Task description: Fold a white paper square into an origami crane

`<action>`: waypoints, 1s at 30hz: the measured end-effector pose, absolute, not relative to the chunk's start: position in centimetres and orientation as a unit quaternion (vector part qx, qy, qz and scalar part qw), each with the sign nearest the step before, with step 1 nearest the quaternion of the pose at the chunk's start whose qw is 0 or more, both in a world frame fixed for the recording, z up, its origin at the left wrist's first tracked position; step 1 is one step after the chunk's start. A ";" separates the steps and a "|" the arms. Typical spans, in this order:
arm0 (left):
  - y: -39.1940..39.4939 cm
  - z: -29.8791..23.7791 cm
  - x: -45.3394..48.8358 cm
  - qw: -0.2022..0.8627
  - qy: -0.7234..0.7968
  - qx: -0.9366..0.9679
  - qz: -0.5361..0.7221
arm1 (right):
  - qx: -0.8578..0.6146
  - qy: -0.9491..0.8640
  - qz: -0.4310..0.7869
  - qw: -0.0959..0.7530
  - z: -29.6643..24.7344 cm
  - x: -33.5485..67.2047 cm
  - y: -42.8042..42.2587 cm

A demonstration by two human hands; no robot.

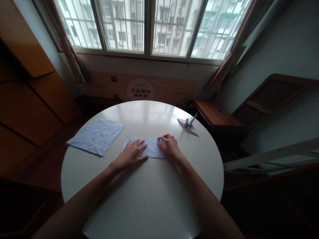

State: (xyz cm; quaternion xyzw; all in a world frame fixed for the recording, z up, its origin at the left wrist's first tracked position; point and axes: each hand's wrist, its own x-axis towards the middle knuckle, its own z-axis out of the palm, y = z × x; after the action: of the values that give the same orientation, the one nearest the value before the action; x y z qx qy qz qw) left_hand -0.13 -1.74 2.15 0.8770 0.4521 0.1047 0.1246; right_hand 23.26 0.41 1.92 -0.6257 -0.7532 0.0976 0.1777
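Note:
A pale paper sheet folded into a long rectangle (152,146) lies on the round white table (149,199) in front of me. My left hand (131,153) lies flat on its left part with the fingers stretched out. My right hand (169,146) rests on its right end with the fingers curled down, pressing the paper. A creased square sheet of the same paper (96,135) lies to the left. A finished paper crane (188,125) stands near the table's right edge.
A dark wooden bench (214,114) stands beyond the table on the right, under a barred window (149,26). A wooden cabinet (27,86) fills the left side. A cardboard box (142,87) leans against the wall below the window.

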 end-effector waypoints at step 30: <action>-1.6 3.1 -0.7 0.093 0.365 0.915 0.143 | -0.479 -0.779 0.180 0.362 1.7 24.7 1.3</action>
State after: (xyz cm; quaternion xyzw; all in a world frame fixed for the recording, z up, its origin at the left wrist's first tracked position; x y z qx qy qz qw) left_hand -0.72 -1.59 3.11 0.9151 0.3654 0.1430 0.0928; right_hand 24.75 1.26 1.72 -0.4791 -0.7791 0.1801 0.3619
